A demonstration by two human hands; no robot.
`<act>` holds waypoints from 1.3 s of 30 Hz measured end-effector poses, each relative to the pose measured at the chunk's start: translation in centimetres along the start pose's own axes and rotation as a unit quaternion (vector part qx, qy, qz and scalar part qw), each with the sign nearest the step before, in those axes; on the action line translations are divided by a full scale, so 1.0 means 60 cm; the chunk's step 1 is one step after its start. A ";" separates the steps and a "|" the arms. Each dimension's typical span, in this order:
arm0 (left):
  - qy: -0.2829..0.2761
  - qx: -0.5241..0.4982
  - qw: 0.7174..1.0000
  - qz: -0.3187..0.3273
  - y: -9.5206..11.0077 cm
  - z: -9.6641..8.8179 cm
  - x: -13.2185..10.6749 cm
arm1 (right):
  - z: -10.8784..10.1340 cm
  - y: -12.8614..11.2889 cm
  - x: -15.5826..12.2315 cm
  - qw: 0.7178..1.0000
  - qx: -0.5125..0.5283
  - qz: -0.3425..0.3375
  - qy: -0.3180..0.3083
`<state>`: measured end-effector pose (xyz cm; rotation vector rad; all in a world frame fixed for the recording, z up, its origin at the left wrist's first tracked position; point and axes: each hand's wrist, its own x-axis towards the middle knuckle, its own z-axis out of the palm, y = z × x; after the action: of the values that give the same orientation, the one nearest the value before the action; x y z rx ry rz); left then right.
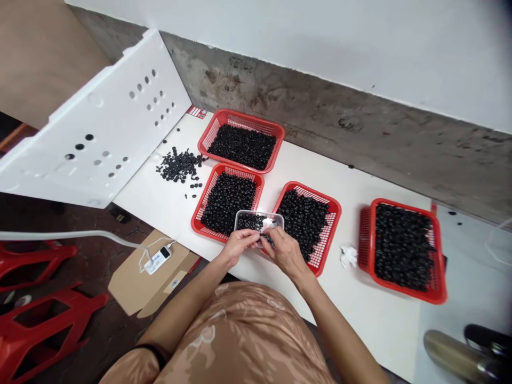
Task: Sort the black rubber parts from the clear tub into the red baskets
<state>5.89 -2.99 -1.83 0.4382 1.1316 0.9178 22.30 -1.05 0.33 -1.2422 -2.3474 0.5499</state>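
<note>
My left hand (241, 245) and my right hand (283, 252) meet at the near edge of a small see-through plastic box (240, 214). The fingers of both are pinched together, fingertips almost touching; whatever is between them is too small to make out. Small black parts (252, 220) and a crumpled white piece (268, 223) lie in the box. Just left of it stands a red basket (197, 226) full of black ring-like parts (228, 201). On the right is another red basket (335, 213), also filled with black parts (304, 216).
A third red basket (276, 128) sits at the back, beside a loose black pile (180, 165). Farther right stand a crumpled white tissue (349, 256) and a red basket (442, 266). A white perforated panel (92, 122) rises at left. Below are a cardboard box (132, 282) and red stools (76, 309).
</note>
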 end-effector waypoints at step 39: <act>-0.052 0.013 0.997 0.060 0.039 0.030 -0.030 | -0.048 -0.018 -0.005 0.976 0.205 0.063 0.024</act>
<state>6.36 -2.83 1.60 0.5729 1.0309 0.9740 23.32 -1.45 3.25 -1.1932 -1.9887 0.9768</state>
